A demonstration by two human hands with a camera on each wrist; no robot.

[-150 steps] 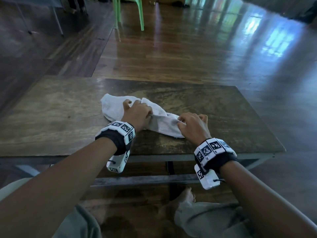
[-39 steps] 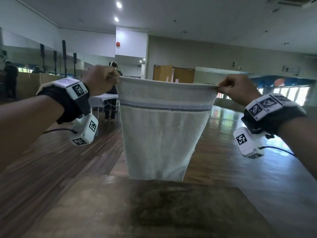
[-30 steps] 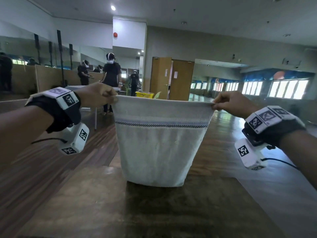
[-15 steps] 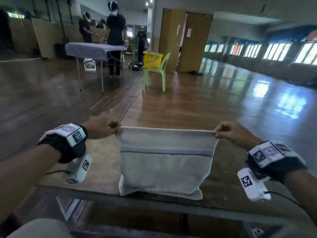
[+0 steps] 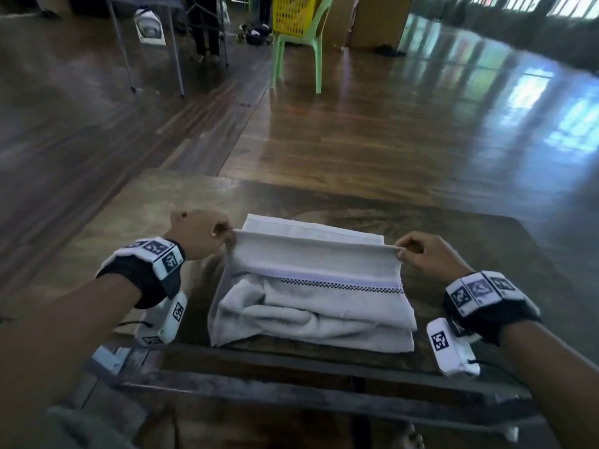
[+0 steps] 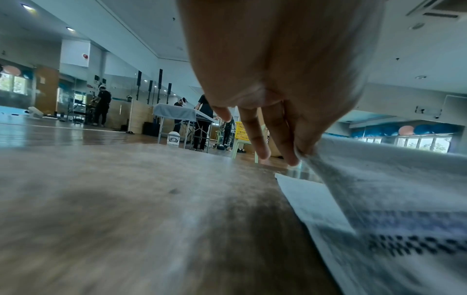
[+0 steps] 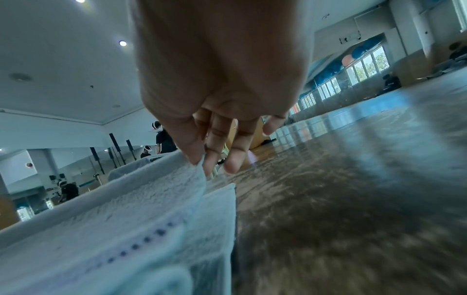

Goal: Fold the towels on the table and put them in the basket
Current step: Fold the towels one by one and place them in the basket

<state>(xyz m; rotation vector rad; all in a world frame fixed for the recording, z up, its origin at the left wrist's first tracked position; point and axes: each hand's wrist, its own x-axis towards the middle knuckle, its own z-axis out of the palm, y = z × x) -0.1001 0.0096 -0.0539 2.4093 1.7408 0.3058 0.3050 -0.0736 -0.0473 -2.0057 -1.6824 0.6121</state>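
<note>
Both hands' fingers [image 5: 223,234] pinch the towel's [image 5: 311,306] raised top corners.

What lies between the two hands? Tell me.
The towel's raised top edge spans from left hand to right hand, each pinching a corner; the head view shows it.

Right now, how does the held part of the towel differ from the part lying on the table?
The held top edge is raised and stretched taut between the left hand and right hand; the lower part lies bunched and creased on the table. The edge is smooth, the lower part rumpled. Both are one white towel with a checked stripe.
</note>
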